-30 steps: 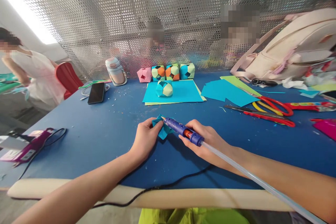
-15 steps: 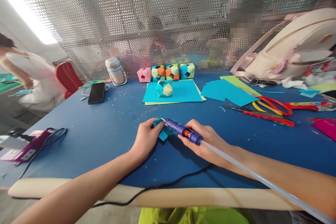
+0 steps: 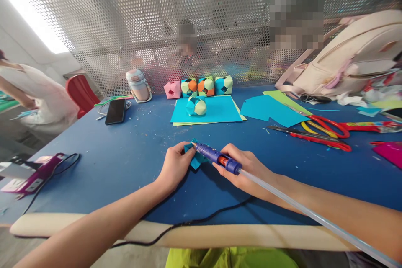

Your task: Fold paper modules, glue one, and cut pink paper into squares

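Paper (image 3: 197, 161), blue and folded, is pinched between thumb and fingers of the left hand (image 3: 174, 162), straight ahead of the person. The right hand (image 3: 246, 168), fingers clamped round the glue gun (image 3: 216, 155), sits farther from it (the gun's long axis slants up leftward, nozzle (image 3: 194, 145) at or just over the paper). The bottle (image 3: 137, 78) and red packet (image 3: 370, 127) bear markings too small to read.

We've got a blue table (image 3: 141, 138), pale edge (image 3: 238, 234) nearest us — perforated metal screen (image 3: 125, 21) behind it. Red chair (image 3: 81, 94) off the left side, white wall (image 3: 20, 35) beyond, bright light (image 3: 36, 14) upper left — grey floor (image 3: 135, 258) below.
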Tool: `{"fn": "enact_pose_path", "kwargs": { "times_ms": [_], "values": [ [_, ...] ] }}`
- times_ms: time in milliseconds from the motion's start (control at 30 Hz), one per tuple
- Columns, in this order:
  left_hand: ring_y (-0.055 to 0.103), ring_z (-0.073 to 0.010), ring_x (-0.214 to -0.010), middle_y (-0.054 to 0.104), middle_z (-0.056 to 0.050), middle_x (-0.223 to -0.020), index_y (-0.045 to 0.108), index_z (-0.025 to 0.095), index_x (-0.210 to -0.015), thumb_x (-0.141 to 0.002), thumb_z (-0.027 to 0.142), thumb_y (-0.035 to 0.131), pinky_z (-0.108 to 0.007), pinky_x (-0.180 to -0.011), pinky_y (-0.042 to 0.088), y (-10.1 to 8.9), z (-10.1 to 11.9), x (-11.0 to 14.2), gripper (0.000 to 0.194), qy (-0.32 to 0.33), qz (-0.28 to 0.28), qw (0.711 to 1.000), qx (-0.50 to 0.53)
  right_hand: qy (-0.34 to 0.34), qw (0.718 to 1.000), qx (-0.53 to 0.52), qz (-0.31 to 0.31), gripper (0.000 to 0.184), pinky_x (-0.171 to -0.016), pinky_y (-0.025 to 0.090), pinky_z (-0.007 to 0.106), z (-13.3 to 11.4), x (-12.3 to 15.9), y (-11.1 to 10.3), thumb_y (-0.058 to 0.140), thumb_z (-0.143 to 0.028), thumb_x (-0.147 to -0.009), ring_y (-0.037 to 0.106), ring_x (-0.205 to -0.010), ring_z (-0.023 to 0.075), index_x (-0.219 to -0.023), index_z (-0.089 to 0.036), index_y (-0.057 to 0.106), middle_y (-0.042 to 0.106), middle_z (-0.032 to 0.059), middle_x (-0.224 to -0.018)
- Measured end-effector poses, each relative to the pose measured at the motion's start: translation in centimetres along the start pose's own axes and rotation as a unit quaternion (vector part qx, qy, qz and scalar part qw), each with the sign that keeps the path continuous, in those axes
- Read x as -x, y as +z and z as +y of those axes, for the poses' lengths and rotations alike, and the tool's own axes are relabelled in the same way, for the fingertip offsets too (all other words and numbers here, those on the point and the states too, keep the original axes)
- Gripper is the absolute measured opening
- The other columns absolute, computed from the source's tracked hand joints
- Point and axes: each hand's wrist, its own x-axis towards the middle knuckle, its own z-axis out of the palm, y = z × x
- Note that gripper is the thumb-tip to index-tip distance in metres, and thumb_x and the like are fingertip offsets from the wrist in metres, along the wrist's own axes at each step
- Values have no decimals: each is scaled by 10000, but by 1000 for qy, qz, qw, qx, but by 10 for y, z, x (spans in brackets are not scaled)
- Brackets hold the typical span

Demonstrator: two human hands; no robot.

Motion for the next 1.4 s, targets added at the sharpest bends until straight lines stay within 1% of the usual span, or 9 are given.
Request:
{"fn": "enact_pose_path", "kwargs": {
  "times_ms": [167, 267, 400, 633, 833, 933, 1133, 1267, 1400],
  "values": [
    [550, -150, -656, 670, -14, -705, 709, 152, -787, -765, 387, 608, -246, -610, 412, 0, -1, -1, 257, 6, 1, 1000, -12, 4, 1000, 0, 0, 113, -495, 310, 242, -1, 1, 0, 514, -284, -828, 486, -514, 143, -857, -238, 414, 546, -22, -664],
    [551, -150, -656, 669, -17, -707, 708, 151, -800, -768, 392, 613, -245, -607, 410, -1, -1, -1, 261, 8, 0, 1000, -8, -1, 1000, 0, 4, 114, -494, 314, 240, -1, 1, -1, 517, -283, -827, 489, -513, 137, -854, -236, 417, 558, -17, -680],
    [522, -137, -628, 647, -10, -688, 703, 150, -816, -775, 423, 616, -238, -581, 391, -2, 0, 0, 290, 5, 2, 1000, 3, 12, 1000, 0, 12, 118, -474, 316, 232, -1, 1, -3, 528, -286, -829, 481, -483, 129, -856, -238, 423, 549, -29, -646],
    [563, -158, -675, 685, -40, -776, 708, 145, -875, -759, 443, 638, -252, -612, 425, -3, -2, -1, 327, -12, -4, 999, 47, 5, 999, 13, 31, 119, -485, 355, 229, 1, 2, -3, 540, -300, -826, 522, -508, 139, -852, -244, 438, 581, -11, -669],
    [538, -135, -623, 657, -13, -701, 699, 147, -804, -747, 440, 654, -239, -581, 410, -3, -1, 0, 302, -20, -4, 999, 50, 19, 1000, 2, 20, 116, -478, 346, 225, 2, 1, -2, 533, -301, -833, 485, -486, 129, -852, -243, 435, 565, -22, -651],
    [528, -133, -615, 653, -5, -689, 705, 155, -804, -742, 442, 655, -239, -577, 406, -1, 1, 1, 298, -23, -7, 999, 44, 14, 1000, 1, 13, 115, -472, 333, 226, 1, 1, -2, 532, -292, -830, 494, -487, 130, -851, -242, 431, 566, -23, -656],
    [568, -164, -702, 689, -34, -764, 714, 143, -835, -756, 426, 644, -259, -659, 433, -2, 3, 1, 302, -12, -4, 1000, 28, -9, 1000, 7, 5, 100, -496, 344, 234, -3, 1, -4, 531, -257, -817, 535, -521, 137, -844, -236, 437, 595, -6, -685],
    [560, -159, -683, 685, -31, -759, 715, 144, -850, -754, 445, 642, -254, -636, 431, -4, 2, 1, 324, -12, 4, 999, 38, 5, 1000, 10, 12, 109, -479, 338, 229, -2, 2, -3, 538, -269, -822, 512, -500, 130, -854, -243, 437, 586, -16, -679],
    [546, -150, -652, 673, -27, -735, 718, 142, -844, -733, 446, 665, -248, -603, 425, -4, 2, 1, 328, -14, 6, 998, 53, -1, 999, 5, 32, 114, -486, 358, 229, 2, 2, -3, 534, -307, -833, 508, -495, 132, -849, -248, 438, 578, -19, -666]
  ]
}}
